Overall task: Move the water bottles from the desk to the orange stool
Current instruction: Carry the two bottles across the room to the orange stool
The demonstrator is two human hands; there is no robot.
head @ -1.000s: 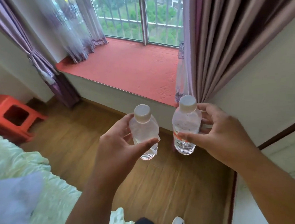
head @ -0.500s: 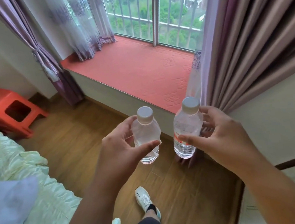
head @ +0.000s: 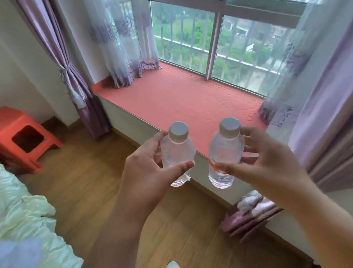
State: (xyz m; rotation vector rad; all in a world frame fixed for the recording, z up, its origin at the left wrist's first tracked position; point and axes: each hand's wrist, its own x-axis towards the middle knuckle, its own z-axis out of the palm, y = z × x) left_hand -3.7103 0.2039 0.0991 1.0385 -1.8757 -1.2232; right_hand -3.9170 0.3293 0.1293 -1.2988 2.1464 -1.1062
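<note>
two hands out front, arms extended, side by side. left hand [head: 151, 174] grips left bottle [head: 178, 154], right hand [head: 264, 165] grips right bottle [head: 224, 153], both upright w/ caps up, bottles apart. orange stool [head: 8, 130] far left on floor, well apart from both.

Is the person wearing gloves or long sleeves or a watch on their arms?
No. The left hand and right hand are bare, with no gloves and no rings that show. Both forearms are uncovered as far as the picture reaches, so no sleeve is in view. No watch or bracelet shows on either wrist. Each hand has slim fingers with short nails.
</note>
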